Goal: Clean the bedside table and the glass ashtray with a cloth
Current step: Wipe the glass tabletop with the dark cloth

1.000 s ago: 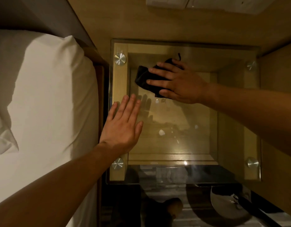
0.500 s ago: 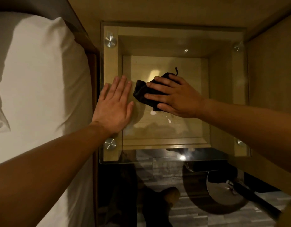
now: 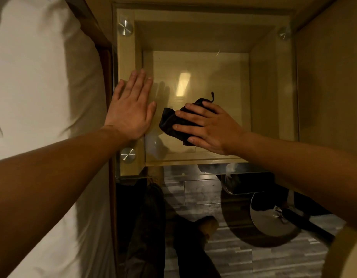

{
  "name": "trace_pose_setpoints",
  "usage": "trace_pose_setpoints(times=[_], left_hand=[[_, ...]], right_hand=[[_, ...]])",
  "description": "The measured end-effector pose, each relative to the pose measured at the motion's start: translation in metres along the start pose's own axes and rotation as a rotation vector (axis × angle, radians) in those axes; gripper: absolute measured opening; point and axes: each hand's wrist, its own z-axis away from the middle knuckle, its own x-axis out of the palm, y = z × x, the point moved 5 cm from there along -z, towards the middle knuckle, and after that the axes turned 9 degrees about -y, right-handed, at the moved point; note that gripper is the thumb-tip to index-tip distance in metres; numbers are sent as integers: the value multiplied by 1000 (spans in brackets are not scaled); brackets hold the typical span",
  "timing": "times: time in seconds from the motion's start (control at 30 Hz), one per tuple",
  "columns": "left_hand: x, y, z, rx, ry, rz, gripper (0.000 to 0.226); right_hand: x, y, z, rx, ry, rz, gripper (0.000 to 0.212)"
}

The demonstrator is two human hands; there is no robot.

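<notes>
The bedside table (image 3: pixel 271 81) has a clear glass top on a light wooden frame with round metal studs at its corners. My right hand (image 3: pixel 210 127) presses a black cloth (image 3: pixel 170 122) flat on the glass near the table's front middle. The cloth sticks out to the left of my fingers. My left hand (image 3: pixel 131 109) lies flat, fingers spread, on the table's left edge, just left of the cloth and apart from it. No glass ashtray shows in the head view.
A bed with white linen (image 3: pixel 43 97) runs along the left of the table. A wooden panel (image 3: pixel 330 77) stands on its right. Grey plank flooring (image 3: pixel 223 255), my legs and a round metal object (image 3: pixel 271 219) lie below the table's front edge.
My right hand has dragged the cloth from the back left of the glass toward the front middle. My left hand stays flat on the left edge.
</notes>
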Motion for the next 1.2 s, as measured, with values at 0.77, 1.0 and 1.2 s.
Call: trace_pose_setpoints(times=[0.77,1.0,1.2], left_hand=[[-1,3,0,-6,-39,13,69],[1,0,0,-23,-101,54,71],[-14,48,0,21,-47,164,69]], right_hand=[[24,-65,54,-79,-51,-143,58],[28,-83,72,-117,-110,-246,66],[-6,-84,81,-211,-325,-577,51]])
